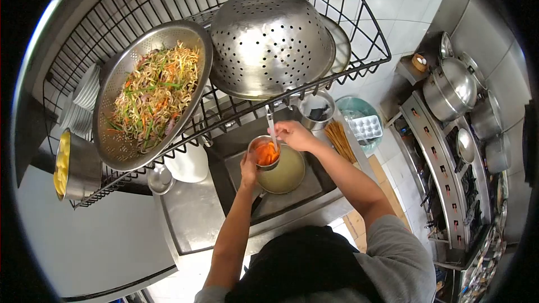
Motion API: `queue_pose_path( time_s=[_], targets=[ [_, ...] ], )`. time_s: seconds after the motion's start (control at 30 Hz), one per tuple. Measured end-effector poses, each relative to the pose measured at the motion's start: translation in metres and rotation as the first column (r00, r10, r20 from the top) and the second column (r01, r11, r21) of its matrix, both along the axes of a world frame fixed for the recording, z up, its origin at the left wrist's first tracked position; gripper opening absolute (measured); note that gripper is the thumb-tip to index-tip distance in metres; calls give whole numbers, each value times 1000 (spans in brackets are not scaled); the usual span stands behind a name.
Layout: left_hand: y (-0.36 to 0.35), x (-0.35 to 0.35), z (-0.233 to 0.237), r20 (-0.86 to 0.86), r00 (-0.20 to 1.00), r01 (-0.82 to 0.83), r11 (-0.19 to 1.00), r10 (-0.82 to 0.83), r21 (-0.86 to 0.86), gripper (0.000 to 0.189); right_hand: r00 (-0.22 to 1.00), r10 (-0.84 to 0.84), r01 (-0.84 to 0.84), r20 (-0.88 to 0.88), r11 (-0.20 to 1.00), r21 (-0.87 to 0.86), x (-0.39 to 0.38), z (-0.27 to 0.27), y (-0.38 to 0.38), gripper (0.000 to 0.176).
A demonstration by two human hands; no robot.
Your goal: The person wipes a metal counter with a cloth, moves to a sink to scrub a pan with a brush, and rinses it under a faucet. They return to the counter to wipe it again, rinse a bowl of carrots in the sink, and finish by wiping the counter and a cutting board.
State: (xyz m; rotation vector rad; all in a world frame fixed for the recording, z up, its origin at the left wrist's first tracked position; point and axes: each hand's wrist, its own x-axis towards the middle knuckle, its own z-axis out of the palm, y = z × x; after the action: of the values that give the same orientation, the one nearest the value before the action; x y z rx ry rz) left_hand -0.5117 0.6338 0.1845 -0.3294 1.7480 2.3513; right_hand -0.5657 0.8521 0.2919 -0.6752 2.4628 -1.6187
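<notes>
My left hand (249, 169) is closed round the side of a small metal bowl (252, 147) that holds orange pieces (265, 152). My right hand (293, 135) is pinched at a slim, shiny, pale shaft (270, 118), which runs down to the bowl; I cannot tell whether it is a utensil or a tap spout. Below both hands, a round pan (281, 193) of pale yellowish liquid stands in the metal sink (314, 182), its dark handle pointing toward me. The bowl overlaps the pan's far left part in this view.
Overhead, a black wire rack (359, 67) carries a colander (200, 78) of noodles and vegetables, an upturned colander (269, 39) and stacked plates (87, 92). A pot (316, 106) and chopsticks (339, 140) stand right of the sink. A stove (441, 163) with pots lies farther right.
</notes>
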Motion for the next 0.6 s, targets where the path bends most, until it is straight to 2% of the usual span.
queue_pose_path(
  time_s=[0.03, 0.07, 0.13, 0.2, 0.23, 0.27, 0.3, 0.4, 0.47, 0.53, 0.57, 0.6],
  targets=[
    [0, 1, 3, -6, 1000, -4, 1000, 4, 2, 59, 992, 38, -32, 121, 998, -47, -1, 1, -2, 29],
    [1, 2, 6, -24, 1000, 16, 1000, -15, 24, 59, 993, 38, -33, 116, 999, -43, -1, 1, -4, 29],
    [4, -4, 1, -51, 998, 39, 998, -37, 50, 58, 961, 38, -2, 274, 991, -132, -3, 4, -7, 31],
    [10, -13, -1, 48, 999, 12, 998, -15, 63, 53, 962, 49, -27, 270, 996, -84, -8, 8, -2, 31],
    [15, -16, -1, 43, 999, 19, 997, -22, 70, 53, 948, 104, -58, 300, 986, -158, -9, 9, 1, 30],
    [20, -17, -3, 17, 999, 47, 988, -50, 147, 50, 932, 161, -85, 326, 969, -233, -8, 9, 5, 28],
    [25, -17, -1, -8, 997, 76, 972, -76, 222, 49, 925, 159, -74, 346, 966, -246, -2, 22, 9, 26],
    [32, -17, 6, 25, 989, 130, 952, -142, 276, 43, 887, 142, -28, 439, 966, -256, 0, 22, 18, 24],
    [37, -15, 16, 58, 987, 125, 946, -149, 299, 43, 899, 130, -40, 419, 976, -216, 4, 20, 22, 25],
    [38, -17, 11, 90, 985, 110, 942, -145, 316, 44, 986, 29, -51, 164, 990, 128, 12, 24, 18, 24],
    [39, -17, 9, 101, 983, 119, 956, -151, 268, 45, 986, 33, -55, 166, 990, 128, 15, 25, 12, 24],
    [40, -16, 14, 112, 981, 129, 967, -156, 218, 47, 991, 73, -110, 112, 919, 380, 18, 29, 2, 27]
  ],
)
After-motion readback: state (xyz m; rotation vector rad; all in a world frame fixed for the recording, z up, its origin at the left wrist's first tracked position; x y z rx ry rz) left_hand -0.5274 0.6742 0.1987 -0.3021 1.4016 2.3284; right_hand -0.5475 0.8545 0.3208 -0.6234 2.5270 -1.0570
